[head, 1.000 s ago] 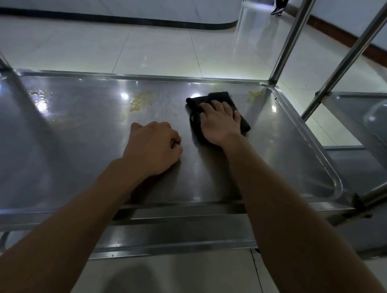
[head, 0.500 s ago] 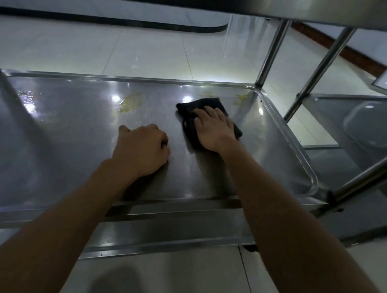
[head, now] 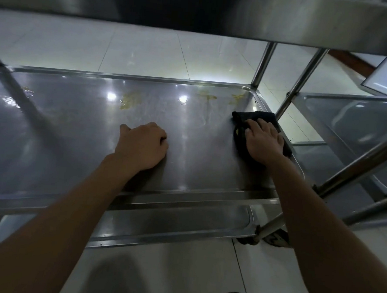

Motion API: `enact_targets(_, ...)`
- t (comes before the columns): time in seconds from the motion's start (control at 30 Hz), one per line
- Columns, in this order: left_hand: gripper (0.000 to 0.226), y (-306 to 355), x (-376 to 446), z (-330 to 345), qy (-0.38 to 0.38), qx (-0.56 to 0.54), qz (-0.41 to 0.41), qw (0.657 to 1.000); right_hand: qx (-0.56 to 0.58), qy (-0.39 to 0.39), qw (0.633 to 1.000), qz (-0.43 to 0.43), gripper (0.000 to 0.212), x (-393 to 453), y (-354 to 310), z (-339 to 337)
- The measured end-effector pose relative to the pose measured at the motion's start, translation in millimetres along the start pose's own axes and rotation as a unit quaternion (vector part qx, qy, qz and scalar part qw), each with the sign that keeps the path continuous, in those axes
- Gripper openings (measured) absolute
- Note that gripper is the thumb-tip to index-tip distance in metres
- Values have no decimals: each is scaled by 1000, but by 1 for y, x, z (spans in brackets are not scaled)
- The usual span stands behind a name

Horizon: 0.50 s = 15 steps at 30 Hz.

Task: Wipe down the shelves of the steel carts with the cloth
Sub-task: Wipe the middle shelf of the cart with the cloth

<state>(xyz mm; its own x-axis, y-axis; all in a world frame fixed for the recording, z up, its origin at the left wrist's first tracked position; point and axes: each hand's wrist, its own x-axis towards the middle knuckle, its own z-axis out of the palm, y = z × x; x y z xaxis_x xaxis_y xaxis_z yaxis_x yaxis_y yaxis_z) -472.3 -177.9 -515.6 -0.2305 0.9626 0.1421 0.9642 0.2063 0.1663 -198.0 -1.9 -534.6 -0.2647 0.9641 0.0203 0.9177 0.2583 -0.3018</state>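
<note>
A steel cart shelf [head: 76, 127] lies in front of me, wet and shiny, with yellowish smears [head: 129, 100] toward its far side and more residue [head: 236, 97] in the far right corner. My right hand [head: 264, 144] presses flat on a black cloth [head: 261, 116] close to the shelf's right rim. My left hand [head: 142, 146] rests as a loose fist on the middle of the shelf and holds nothing.
An upper shelf [head: 219, 9] overhangs the top of the view. Steel posts [head: 263, 64] rise at the far right corner. A second cart [head: 348, 124] stands to the right. A lower shelf [head: 172, 224] shows beneath, above a pale tiled floor [head: 148, 50].
My right hand has slid the cloth to the right, from the shelf's middle to its right rim. My view dropped under the upper shelf. The left hand stayed put.
</note>
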Motion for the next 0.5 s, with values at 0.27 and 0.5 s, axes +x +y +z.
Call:
enact_targets(0.27,35,1,-2,-3,-28,-1,21,999,-2,-5,998,-62,48,-54,-47,19)
enact_targets(0.5,27,-18,-41,-8,13,-4,30,999,-3,-26,998,-62,47,-68,-77,22)
